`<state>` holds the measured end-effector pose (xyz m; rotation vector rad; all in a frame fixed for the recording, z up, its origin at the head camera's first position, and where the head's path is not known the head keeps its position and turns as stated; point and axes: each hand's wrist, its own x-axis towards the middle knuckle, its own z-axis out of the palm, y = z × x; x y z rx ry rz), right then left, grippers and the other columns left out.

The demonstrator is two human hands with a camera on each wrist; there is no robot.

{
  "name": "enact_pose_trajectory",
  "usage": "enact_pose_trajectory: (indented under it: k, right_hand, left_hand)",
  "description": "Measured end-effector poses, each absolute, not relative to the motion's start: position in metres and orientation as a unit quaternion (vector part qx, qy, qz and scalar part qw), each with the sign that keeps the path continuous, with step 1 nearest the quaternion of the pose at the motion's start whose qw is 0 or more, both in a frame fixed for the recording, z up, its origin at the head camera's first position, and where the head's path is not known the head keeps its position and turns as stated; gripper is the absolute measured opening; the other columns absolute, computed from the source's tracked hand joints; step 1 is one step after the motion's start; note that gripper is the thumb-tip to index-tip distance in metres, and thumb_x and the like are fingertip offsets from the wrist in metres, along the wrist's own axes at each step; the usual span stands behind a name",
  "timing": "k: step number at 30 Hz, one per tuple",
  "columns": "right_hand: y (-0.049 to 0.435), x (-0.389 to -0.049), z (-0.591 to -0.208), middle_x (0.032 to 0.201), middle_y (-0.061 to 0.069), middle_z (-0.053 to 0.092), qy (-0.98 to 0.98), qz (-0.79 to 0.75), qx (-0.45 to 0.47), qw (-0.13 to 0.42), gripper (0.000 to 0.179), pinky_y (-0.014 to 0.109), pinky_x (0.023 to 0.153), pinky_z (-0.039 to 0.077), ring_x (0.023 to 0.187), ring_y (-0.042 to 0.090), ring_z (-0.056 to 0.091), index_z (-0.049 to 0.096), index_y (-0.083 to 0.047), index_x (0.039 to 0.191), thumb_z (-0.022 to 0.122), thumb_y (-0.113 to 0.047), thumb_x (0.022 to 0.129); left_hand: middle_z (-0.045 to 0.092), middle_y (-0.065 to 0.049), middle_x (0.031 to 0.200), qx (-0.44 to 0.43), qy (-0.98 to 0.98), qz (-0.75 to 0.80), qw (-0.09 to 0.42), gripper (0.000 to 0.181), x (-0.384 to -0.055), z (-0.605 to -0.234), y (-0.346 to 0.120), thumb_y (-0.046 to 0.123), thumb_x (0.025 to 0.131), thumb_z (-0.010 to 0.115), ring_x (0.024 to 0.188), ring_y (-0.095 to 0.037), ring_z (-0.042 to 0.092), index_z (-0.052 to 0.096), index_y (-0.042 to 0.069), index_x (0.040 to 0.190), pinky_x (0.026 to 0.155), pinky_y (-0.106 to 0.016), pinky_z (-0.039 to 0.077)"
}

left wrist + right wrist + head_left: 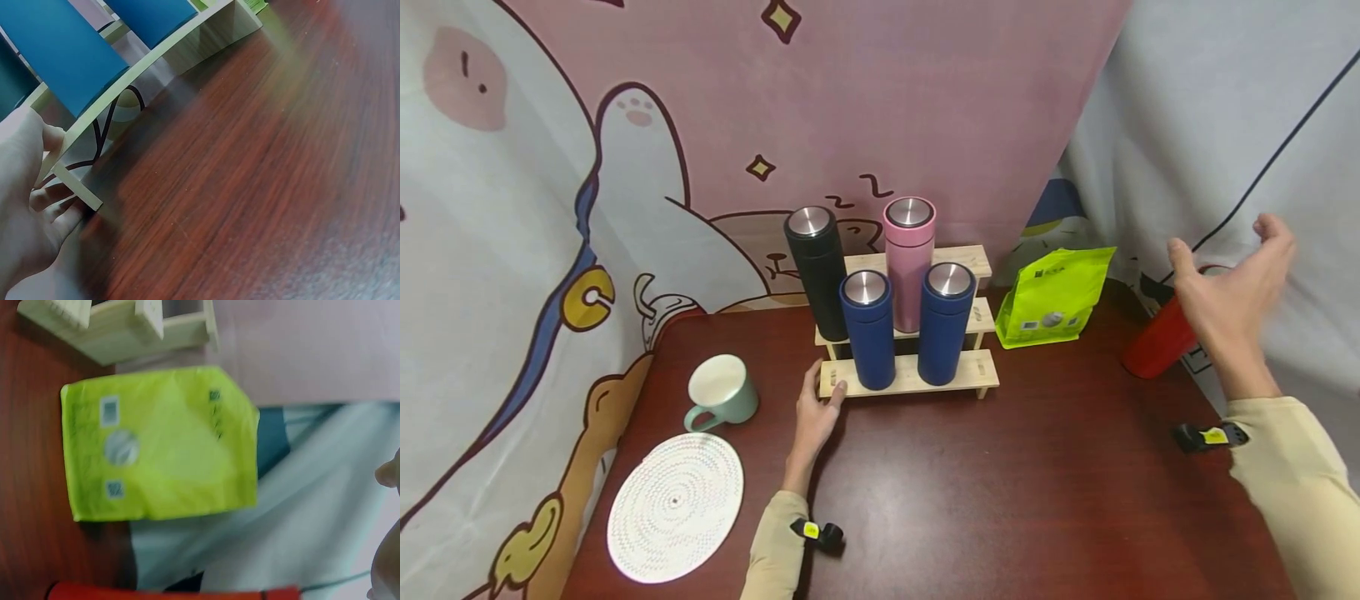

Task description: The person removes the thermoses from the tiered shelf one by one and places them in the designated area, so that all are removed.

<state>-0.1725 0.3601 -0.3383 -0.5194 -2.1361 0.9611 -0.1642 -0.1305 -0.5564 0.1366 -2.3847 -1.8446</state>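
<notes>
My left hand point(814, 417) holds the left end of a tiered wooden stand point(906, 379), its thumb on top of the lowest plank. In the left wrist view the other fingers curl beneath the plank by a leg point(78, 186). Two blue thermos bottles point(870, 333) point(946, 329) stand on that lowest step. Behind them rise a black thermos point(820, 275) and a pink thermos point(910, 258) on the stand. Raised at the right, my right hand point(1236, 300) has its thumb and fingers spread with nothing in them. It overlaps a red bottle point(1157, 340) in the head view.
A bright green pouch point(1052, 300) stands just right of the stand. To the left are a mint mug point(741, 400) and a round white woven mat point(677, 508). Patterned cloth point(962, 100) hangs behind the table, and a black cord point(1277, 150) runs down the right side.
</notes>
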Motion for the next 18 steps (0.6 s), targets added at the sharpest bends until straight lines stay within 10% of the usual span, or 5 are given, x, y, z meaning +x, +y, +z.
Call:
enact_pose_trajectory:
  k: [18]
  right_hand:
    - [0.272,-0.183,-0.307,0.148,0.007,0.046,-0.789,0.441,-0.033,0.426,0.072,0.02,0.119,0.025,0.139,0.012,0.04,0.041,-0.007,0.147,0.074,-0.027,0.087]
  left_hand:
    - [0.053,-0.017,0.148,0.053,-0.79,-0.607,0.066,0.066,-0.163,-0.557,-0.128,0.019,0.097,0.069,0.134,-0.032,0.052,0.04,0.011,0.155,0.105,-0.058,0.046]
